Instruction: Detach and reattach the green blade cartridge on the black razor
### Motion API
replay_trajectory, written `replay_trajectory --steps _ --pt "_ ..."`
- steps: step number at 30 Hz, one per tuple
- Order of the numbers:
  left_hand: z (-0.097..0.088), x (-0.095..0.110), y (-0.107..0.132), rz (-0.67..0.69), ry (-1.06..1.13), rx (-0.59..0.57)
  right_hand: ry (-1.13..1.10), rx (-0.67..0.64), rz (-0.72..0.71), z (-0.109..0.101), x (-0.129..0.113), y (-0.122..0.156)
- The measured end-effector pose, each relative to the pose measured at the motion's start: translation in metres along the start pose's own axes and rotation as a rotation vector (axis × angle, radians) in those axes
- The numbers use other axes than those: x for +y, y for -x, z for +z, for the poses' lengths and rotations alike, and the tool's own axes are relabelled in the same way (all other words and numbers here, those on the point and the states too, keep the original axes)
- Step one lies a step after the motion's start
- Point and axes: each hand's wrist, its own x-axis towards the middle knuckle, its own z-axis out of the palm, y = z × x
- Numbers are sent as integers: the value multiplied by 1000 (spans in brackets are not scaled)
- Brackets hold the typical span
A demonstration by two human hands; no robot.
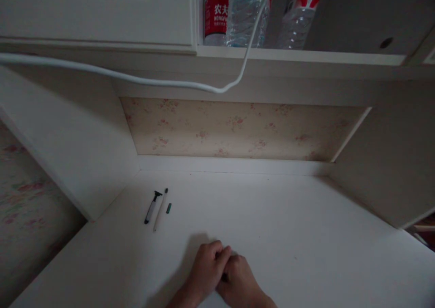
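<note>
Razor [152, 207], toothbrush [161, 209] and small green strip [169, 208] lie in a row on the white desk [288, 217], left of the frame's centre and well apart from the hands. Razor and toothbrush both have their heads toward the top of the frame and their handles toward the bottom; that shared slant, with a narrow gap between neighbours, looks deliberate, perhaps to make each one easy to tell from the next. What the strip is, I cannot tell at this size. At the bottom centre, the left hand [208, 267] and the right hand [239, 278] rest against each other, the fingers of both curled inward and pressed together, with a thumb lying across the place where they meet. A dark gap shows between the palms, but whether anything is tucked inside cannot be told; no held thing can be seen. Pressed together like this, they read as a resting pose, low in the frame and to one side of the row, so nothing there is covered. Across the upper left and top centre runs a white cable [163, 82], bending upward in front of the bottles [216, 20], which stand on a cupboard shelf [322, 56], probably kept up there to leave the desk surface for smaller things.
</note>
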Motion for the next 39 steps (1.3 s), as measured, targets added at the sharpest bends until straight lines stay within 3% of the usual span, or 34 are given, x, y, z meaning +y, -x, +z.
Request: replay_trajectory --steps 8,39 --pt "1 2 1 25 -38 2 114 -16 -5 -1 -2 2" --pt "1 2 2 25 -43 0 138 -24 -1 0 -4 4"
